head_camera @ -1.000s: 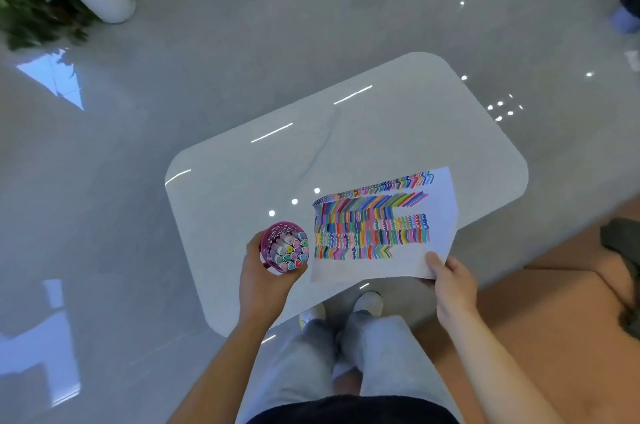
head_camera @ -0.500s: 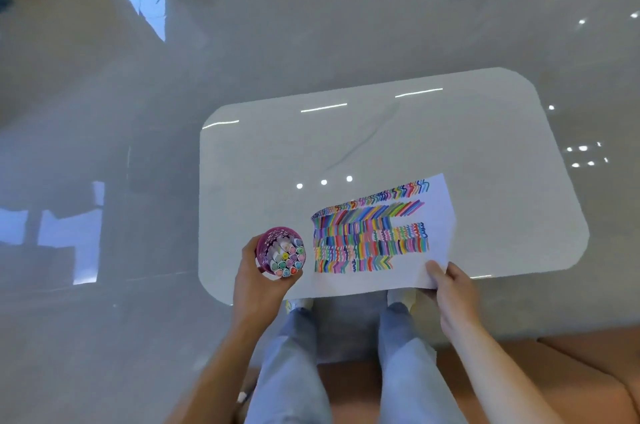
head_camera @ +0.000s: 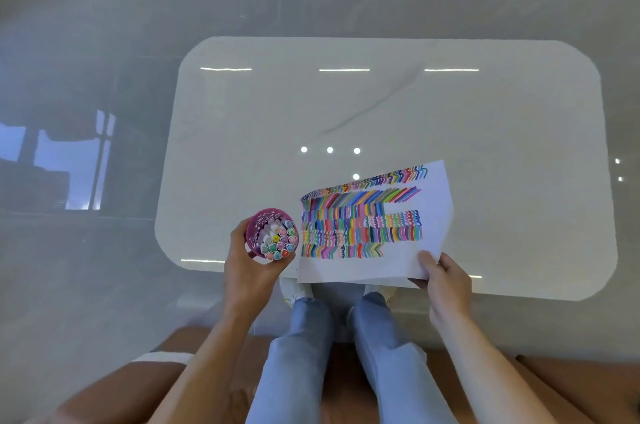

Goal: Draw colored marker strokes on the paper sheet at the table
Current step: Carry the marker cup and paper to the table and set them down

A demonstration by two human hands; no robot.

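Observation:
My left hand (head_camera: 247, 269) grips a pink cup (head_camera: 258, 227) filled with several capped markers (head_camera: 278, 239), held above the near edge of the white table (head_camera: 381, 104). My right hand (head_camera: 445, 279) pinches the near right corner of a white paper sheet (head_camera: 434, 215). The sheet is covered in rows of colored marker strokes and hangs over the table's near edge, right of the cup.
The white table has rounded corners and a glossy top with light reflections. Below are my legs in blue jeans (head_camera: 346, 354) and an orange-brown seat (head_camera: 571, 385). A grey shiny floor (head_camera: 86, 77) surrounds the table.
The view has swung so the table now lies square in front of me and closer. Both hands keep their hold on the cup and the paper, which sit lower over the near edge.

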